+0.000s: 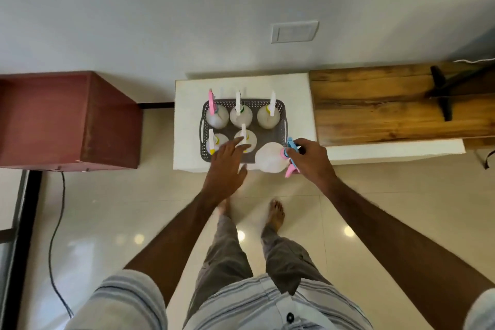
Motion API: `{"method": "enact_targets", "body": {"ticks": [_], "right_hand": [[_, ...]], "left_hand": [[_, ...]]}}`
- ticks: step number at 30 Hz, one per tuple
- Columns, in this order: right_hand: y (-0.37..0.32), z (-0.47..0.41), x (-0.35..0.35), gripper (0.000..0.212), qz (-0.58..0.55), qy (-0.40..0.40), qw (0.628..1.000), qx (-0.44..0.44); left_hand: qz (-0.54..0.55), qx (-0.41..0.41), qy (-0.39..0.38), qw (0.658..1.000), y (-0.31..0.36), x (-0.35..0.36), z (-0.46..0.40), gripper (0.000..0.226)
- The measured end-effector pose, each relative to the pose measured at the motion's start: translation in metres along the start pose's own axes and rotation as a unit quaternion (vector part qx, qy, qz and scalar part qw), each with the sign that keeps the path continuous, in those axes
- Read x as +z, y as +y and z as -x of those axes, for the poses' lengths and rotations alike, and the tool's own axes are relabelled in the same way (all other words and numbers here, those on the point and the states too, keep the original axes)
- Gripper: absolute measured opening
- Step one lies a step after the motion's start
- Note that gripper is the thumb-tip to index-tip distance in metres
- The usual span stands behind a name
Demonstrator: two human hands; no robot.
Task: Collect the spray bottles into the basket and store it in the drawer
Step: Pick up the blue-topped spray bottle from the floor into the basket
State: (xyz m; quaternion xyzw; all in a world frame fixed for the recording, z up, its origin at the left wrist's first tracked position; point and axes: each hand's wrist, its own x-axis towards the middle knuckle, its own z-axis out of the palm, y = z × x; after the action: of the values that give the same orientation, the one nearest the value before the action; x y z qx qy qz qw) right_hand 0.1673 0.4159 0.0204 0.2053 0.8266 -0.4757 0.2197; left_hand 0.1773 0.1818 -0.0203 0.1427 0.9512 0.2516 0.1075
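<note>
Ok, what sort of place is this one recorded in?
Probably a room in a home. It has a glossy tiled floor, a plain wall with a switch plate, and low furniture: a white table, a wooden bench and a red cabinet. The person stands barefoot.

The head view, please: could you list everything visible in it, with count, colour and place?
spray bottles in basket: five, whitish, upright.
sixth spray bottle: one, whitish, blue-pink head, tilted at basket's near right corner.
basket: one, grey, on white table.
white table: one, against wall.
wooden top: brown, right.
red cabinet: one, left.
wall plate: one, white.
cable: black, floor left.
left hand: fingers straight, over near bottles.
right hand: grips sixth bottle's head.
</note>
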Motion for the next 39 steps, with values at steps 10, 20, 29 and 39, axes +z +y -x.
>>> {"method": "enact_targets", "body": {"ticks": [10, 20, 29, 39], "right_hand": [[0.004, -0.116, 0.063, 0.025, 0.089, 0.102, 0.989, 0.054], [0.033, -0.16, 0.09, 0.031, 0.145, 0.114, 0.979, 0.092], [0.037, -0.167, 0.105, 0.036, 0.141, 0.093, 0.982, 0.083], [0.03, -0.149, 0.093, 0.055, 0.103, 0.138, 0.98, 0.103]], "left_hand": [[0.112, -0.251, 0.005, 0.962, -0.157, 0.011, -0.079, 0.05], [0.156, -0.269, -0.138, 0.94, -0.207, 0.058, -0.113, 0.061], [0.175, -0.263, -0.141, 0.938, -0.211, 0.061, -0.113, 0.054], [0.149, -0.257, -0.157, 0.942, -0.209, 0.054, -0.092, 0.067]]}}
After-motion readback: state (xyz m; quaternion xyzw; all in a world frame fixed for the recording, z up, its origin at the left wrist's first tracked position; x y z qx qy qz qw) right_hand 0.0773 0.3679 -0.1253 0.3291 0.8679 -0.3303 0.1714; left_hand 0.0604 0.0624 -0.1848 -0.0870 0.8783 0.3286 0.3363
